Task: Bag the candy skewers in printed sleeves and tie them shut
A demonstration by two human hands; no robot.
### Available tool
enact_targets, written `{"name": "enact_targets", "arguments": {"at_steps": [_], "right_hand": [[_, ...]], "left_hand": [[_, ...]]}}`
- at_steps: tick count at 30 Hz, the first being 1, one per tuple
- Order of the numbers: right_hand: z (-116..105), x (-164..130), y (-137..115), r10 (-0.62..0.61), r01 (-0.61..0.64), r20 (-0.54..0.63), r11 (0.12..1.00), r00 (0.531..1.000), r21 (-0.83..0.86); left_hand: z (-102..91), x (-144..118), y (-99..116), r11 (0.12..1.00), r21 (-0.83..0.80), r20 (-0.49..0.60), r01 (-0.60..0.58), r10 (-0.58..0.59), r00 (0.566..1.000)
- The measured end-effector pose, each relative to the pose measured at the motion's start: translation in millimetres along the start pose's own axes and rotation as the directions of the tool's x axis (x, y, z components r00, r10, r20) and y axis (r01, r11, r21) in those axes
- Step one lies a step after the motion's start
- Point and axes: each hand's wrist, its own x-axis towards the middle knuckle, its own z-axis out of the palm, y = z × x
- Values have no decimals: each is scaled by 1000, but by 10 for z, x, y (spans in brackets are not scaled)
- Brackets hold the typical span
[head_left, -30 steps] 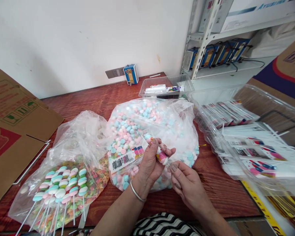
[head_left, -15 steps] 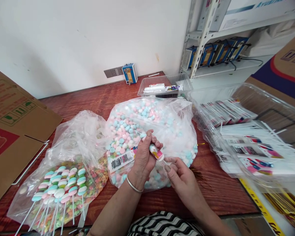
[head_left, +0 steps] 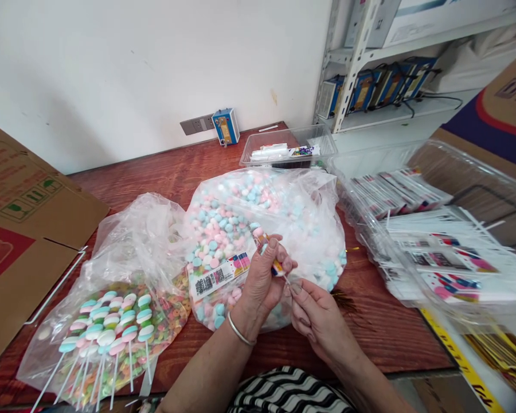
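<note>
My left hand is wrapped round a marshmallow stick in a clear wrapper printed in bright colours. Pink and blue marshmallow tops show above the fingers. Just below, my right hand pinches the narrow lower end; whether its fingertips hold the white stick or gathered film I cannot tell. Under both hands lies a big clear bag of pink, white and blue marshmallows. A flat printed wrapper rests on that bag, left of my left wrist.
Several marshmallow skewers lie on a bag of gummy rings at left. A clear tray of wrappers and white sticks stands right. Gold ties lie beside my right hand. Cardboard boxes flank the table.
The marshmallow stick has turned more upright in my left hand, and its top shows above the fingers. My right fingers have closed in tighter at its lower end.
</note>
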Motion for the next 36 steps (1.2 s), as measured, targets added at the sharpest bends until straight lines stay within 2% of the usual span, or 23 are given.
{"name": "enact_targets", "arguments": {"at_steps": [4,6,12,16,18,19,21,24,27,29,32,36], "right_hand": [[-50,-36,19,-76,77,13,986,997,-148],[-63,-49,46,-111,114,24,960,993,-254],[-9,-21,53,-181,170,8,906,983,-388],[59,-20,0,-327,257,-7,755,945,-604],[81,-18,-13,-365,272,-7,708,931,-651],[85,-11,-13,-364,271,-12,715,932,-645],[76,16,-5,-323,245,-43,791,945,-560],[42,73,25,-193,154,-101,939,976,-307],[22,100,66,-93,74,-136,988,986,-139],[29,87,88,-61,44,-147,993,987,-113],[56,39,93,-44,23,-124,987,991,-161],[85,-11,34,-64,47,-61,967,996,-252]], "left_hand": [[-38,106,234,993,-46,-33,-105,103,994],[-39,135,281,992,-62,-35,-110,108,994],[-12,86,72,998,-48,-93,-47,43,995],[-8,70,-20,1000,-21,-111,5,-7,994],[-11,66,-32,999,5,-116,33,-32,993],[-16,58,-39,999,19,-120,36,-33,992],[-43,22,-67,997,59,-119,39,-32,992],[-145,-79,-148,978,192,-91,81,-64,994],[-305,-187,-220,911,408,-105,52,-10,994],[-400,-235,-231,819,574,-101,-4,76,992],[-468,-262,-203,655,752,-58,-68,169,984],[-459,-232,-164,549,823,-27,-150,300,953]]}}
